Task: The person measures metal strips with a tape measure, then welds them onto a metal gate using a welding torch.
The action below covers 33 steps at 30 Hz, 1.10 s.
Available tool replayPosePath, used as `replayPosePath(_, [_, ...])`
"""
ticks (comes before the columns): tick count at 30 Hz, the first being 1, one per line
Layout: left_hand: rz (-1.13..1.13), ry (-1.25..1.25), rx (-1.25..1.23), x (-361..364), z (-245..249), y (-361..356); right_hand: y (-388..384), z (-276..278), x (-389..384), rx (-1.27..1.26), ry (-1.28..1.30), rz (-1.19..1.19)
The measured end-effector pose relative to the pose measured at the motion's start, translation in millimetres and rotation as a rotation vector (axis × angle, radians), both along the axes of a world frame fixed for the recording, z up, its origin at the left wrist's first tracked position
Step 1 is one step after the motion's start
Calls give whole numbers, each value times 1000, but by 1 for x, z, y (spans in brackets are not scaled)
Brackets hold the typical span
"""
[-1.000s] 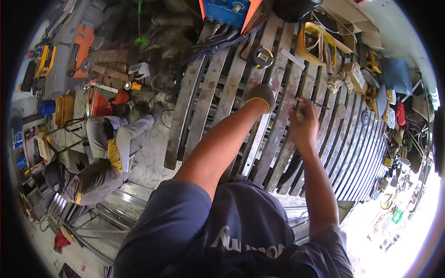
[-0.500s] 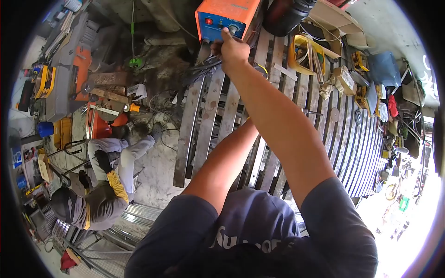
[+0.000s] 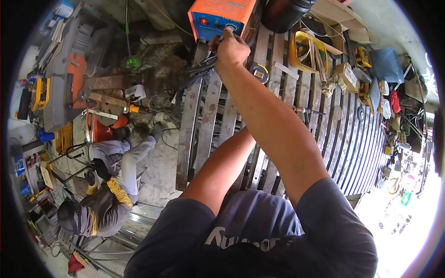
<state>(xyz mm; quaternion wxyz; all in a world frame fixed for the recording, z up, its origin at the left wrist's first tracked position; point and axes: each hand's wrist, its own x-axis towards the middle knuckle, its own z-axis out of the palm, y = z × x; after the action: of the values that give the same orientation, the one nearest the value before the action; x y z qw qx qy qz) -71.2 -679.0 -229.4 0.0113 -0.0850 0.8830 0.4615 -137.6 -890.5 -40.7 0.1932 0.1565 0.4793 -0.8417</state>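
Observation:
My right hand (image 3: 231,50) reaches to the front panel of an orange and blue welding machine (image 3: 222,7) at the top of the view. Its thumb and fingers are closed at the control knob (image 3: 231,28). A red switch (image 3: 204,21) sits on the panel's left side. Dark cables (image 3: 200,74) hang below the machine, close to the hand. My left forearm (image 3: 222,167) passes beneath the right one, which hides my left hand. Beside my right wrist, a round black and yellow object (image 3: 260,72), like a tape measure, rests on the slatted metal bench (image 3: 211,118).
A yellow container (image 3: 296,65) of rods and bits stands right of the machine, near a black cylinder (image 3: 285,16). A screwdriver-like tool (image 3: 308,111) and a disc (image 3: 337,112) lie on the slats. At left a gloved co-worker (image 3: 104,211) sits low, by an orange tool (image 3: 99,127).
My right hand stays at the panel, its fingers now further over the knob. The view has shifted slightly, uncovering the round black and yellow object. The co-worker's gloved hands have come closer together.

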Motion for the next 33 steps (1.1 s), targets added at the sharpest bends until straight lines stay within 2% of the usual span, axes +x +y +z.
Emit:
replayPosePath(9, [-2,-65,-81,7,1,-8,3,-2,-10,130,40,-28])
replayPosePath(10, [-5,-71,-89,7,0,-8,1,-3,-9,110,32,-71])
replayPosePath(15, [5,-98,-138,10,0,-13,0,-9,-9,-88,-65,51])
replayPosePath(17, [5,-112,-169,8,-3,-14,5,-17,-7,-183,-62,188])
replayPosePath(19, [11,-127,-205,3,-8,-17,31,0,-6,-49,-38,319])
replayPosePath(20, [11,-139,-230,-1,-12,-17,50,4,-7,49,68,406])
replayPosePath(22, [12,-160,-278,-7,-16,-22,119,22,-4,433,498,553])
replayPosePath(23, [12,-177,-305,-9,-17,-22,158,13,-9,713,588,608])
replayPosePath(24, [13,-201,-329,-10,-15,-23,199,10,-4,1025,812,506])
replayPosePath(26, [23,-350,-346,-6,12,-26,291,-23,0,1333,704,350])
replayPosePath(27, [39,-415,-289,-5,31,-29,343,-38,4,1536,757,366])
replayPosePath(29, [78,-545,-185,-4,72,-36,416,-55,32,2081,642,450])
replayPosePath(31, [70,-538,-182,-4,64,-38,481,-98,53,1885,543,508])
replayPosePath(33, [123,-498,-201,-2,59,-36,497,-103,62,1678,453,551])
